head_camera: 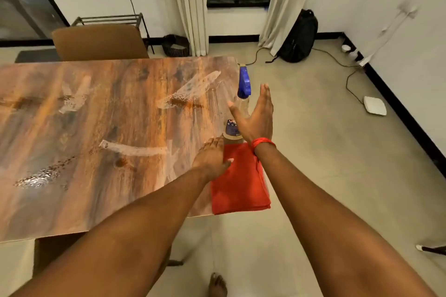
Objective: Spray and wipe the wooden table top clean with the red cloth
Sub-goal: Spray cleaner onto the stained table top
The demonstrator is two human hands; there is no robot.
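Note:
The wooden table top (103,132) fills the left half of the view, with white smears and scattered crumbs on it. A folded red cloth (239,183) lies at its near right corner. Just beyond the cloth stands a clear spray bottle (243,84) with a blue trigger head, close to the right edge. My left hand (212,159) rests palm down at the cloth's left edge, fingers loosely together, holding nothing. My right hand (255,116) hovers open beside the bottle, thumb spread, fingers pointing away; it hides part of the bottle's body. A red band circles that wrist.
A brown chair (99,41) stands behind the table's far edge. On the floor to the right are a black backpack (299,36), cables and a white flat device (375,105). A dark basket (176,44) sits by the curtains. My bare foot (217,284) shows below.

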